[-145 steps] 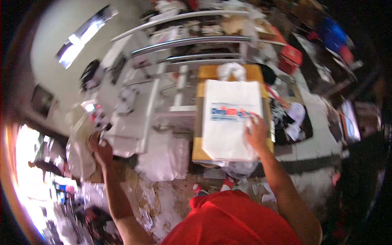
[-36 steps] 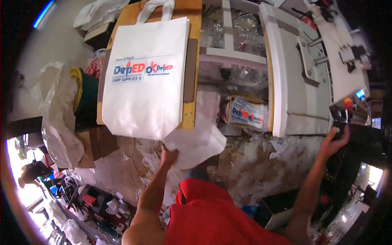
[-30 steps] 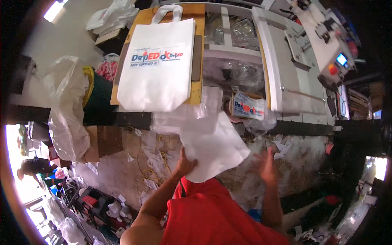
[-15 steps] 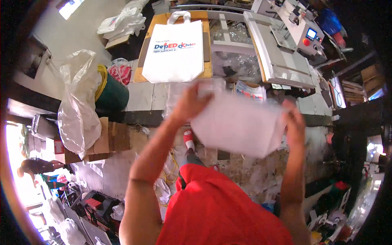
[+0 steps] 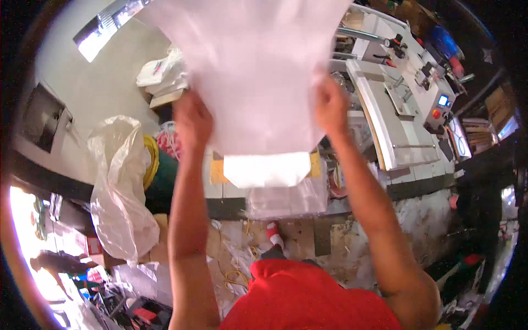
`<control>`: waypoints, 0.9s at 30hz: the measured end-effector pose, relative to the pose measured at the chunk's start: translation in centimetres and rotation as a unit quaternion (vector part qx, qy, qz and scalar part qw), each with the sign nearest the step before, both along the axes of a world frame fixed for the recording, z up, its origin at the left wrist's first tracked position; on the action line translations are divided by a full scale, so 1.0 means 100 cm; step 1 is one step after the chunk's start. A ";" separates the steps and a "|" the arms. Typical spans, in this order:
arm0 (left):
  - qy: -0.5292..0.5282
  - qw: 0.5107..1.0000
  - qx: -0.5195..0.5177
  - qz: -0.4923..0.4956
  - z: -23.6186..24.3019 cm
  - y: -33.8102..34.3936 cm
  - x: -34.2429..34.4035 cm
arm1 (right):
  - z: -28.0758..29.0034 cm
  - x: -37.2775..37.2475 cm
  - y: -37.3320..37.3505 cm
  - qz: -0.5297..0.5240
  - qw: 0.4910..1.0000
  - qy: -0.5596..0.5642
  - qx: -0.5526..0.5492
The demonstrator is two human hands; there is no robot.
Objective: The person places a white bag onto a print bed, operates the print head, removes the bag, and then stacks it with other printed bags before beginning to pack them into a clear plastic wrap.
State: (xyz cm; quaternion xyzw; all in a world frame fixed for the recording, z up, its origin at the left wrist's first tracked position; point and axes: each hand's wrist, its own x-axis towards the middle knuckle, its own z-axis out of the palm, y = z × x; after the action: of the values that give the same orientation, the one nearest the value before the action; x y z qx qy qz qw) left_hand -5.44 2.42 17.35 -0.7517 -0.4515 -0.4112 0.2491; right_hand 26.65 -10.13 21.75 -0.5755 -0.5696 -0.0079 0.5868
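Observation:
My left hand (image 5: 195,115) and my right hand (image 5: 330,102) grip the two sides of a pale white sheet (image 5: 256,71), raised and blurred by motion at the top of the view. Behind it, the lower end of a white tote bag (image 5: 266,170) shows on a yellow board (image 5: 218,169); the sheet hides the rest of both. Clear plastic (image 5: 286,201) hangs below the board at the table's front.
A press machine with control box (image 5: 440,107) and white platen (image 5: 390,126) stands right. Left are stacked white bags (image 5: 162,74), a green bin (image 5: 165,176) and a draped plastic sack (image 5: 121,192). Another person (image 5: 60,264) bends at lower left; scraps litter the floor.
Both hands have closed on the pale sheet and lifted it from low near my body to up over the board, where it now covers most of the printed tote bag.

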 end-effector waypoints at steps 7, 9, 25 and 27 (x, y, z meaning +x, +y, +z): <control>-0.060 0.902 -0.427 -0.018 -0.159 -0.043 0.038 | -0.218 0.013 -0.008 -0.067 0.963 -0.122 -0.231; -0.085 0.893 -0.443 -0.011 -0.151 -0.036 0.039 | -0.216 0.013 -0.002 -0.076 0.962 -0.116 -0.235; -0.155 0.917 -0.364 -0.051 -0.208 -0.031 0.003 | -0.207 0.030 -0.030 -0.066 0.972 0.103 -0.199; -0.692 0.556 -0.430 -0.164 -0.210 -0.058 -0.015 | -0.234 0.076 -0.060 -0.108 0.973 0.101 -0.174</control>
State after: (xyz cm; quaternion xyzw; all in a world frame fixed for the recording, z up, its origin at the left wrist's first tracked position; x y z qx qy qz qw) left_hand -6.97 -3.39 -3.64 -0.3149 -0.4768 -0.5958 -0.5643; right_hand 34.28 -16.15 -1.63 -0.7247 -0.4344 0.0869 0.5278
